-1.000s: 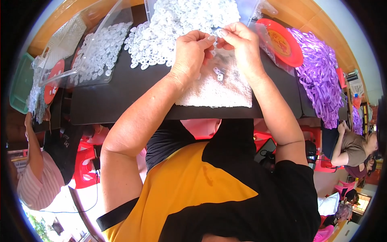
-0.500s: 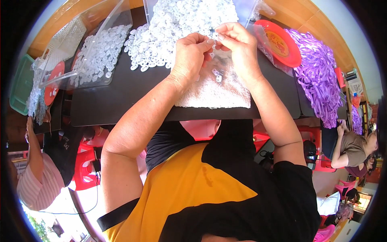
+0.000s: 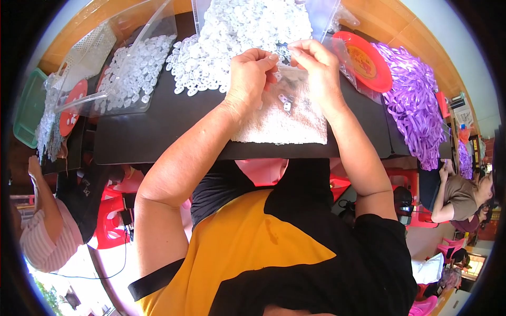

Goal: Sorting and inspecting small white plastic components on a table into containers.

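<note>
My left hand (image 3: pixel 249 76) is closed, thumb and index pressed together above a white cloth (image 3: pixel 284 129). A small white plastic piece (image 3: pixel 277 77) shows beside its fingertips; whether the fingers grip it is unclear. Just to the right, my right hand (image 3: pixel 322 68) is bent into a pinch, and anything between its fingertips is too small to make out. The two hands are slightly apart. On the cloth lie a couple of small white pieces (image 3: pixel 286 106) with dark parts. Beyond the hands spreads a large heap of white plastic pieces (image 3: pixel 253 26), partly inside a clear bin.
A clear tray of white pieces (image 3: pixel 132 73) stands left, near a green basket (image 3: pixel 26 110). At right are a red plate (image 3: pixel 383 71) and a pile of purple straps (image 3: pixel 416 105). Other people sit at both sides, one in a striped top (image 3: pixel 50 237).
My hands have drawn a little apart, the right fingertips moving away from the left ones. The view has shifted slightly. At far left, the other person's arm has moved.
</note>
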Available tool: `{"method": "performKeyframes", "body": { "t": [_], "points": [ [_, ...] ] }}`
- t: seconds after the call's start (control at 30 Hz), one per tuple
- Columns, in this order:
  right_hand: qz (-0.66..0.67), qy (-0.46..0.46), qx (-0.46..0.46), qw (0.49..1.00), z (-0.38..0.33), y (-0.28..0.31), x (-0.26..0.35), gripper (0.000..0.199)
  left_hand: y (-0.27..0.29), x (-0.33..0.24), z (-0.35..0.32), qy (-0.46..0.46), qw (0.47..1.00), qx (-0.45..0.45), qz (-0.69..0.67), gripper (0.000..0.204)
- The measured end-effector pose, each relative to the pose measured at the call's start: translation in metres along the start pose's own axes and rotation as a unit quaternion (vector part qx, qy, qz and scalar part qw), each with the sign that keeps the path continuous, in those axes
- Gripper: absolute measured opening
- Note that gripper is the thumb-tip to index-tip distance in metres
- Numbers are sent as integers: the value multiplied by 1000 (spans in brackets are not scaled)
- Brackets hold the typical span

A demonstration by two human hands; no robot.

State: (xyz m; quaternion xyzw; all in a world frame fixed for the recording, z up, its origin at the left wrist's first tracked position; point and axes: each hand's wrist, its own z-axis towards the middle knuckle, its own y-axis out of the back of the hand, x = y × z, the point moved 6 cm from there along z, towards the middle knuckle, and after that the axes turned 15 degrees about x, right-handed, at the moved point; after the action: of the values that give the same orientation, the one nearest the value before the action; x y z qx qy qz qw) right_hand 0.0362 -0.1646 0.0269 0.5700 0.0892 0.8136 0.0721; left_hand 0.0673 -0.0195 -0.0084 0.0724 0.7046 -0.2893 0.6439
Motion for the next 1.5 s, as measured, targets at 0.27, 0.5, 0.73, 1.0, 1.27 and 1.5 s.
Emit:
{"method": "performKeyframes", "body": {
  "t": [0.27,0.5,0.73,1.0,1.27,1.5],
  "points": [
    [19,-18,32,999,3,-8,-7,12,-4,2,-1,-3,999,33,-11,11],
    [37,-44,51,997,6,-12,-13,11,-5,4,-2,2,999,21,30,13],
    [18,-30,65,997,9,-16,-21,15,-1,6,0,11,999,3,31,13],
    [36,-18,14,999,7,5,-12,12,-4,3,-1,20,1000,-1,18,11],
    [78,-2,26,997,5,4,-6,13,-1,1,0,-16,998,-8,58,13],
    [81,22,21,996,5,3,-3,14,-4,-4,-2,-35,997,11,74,15]
  ]
}}
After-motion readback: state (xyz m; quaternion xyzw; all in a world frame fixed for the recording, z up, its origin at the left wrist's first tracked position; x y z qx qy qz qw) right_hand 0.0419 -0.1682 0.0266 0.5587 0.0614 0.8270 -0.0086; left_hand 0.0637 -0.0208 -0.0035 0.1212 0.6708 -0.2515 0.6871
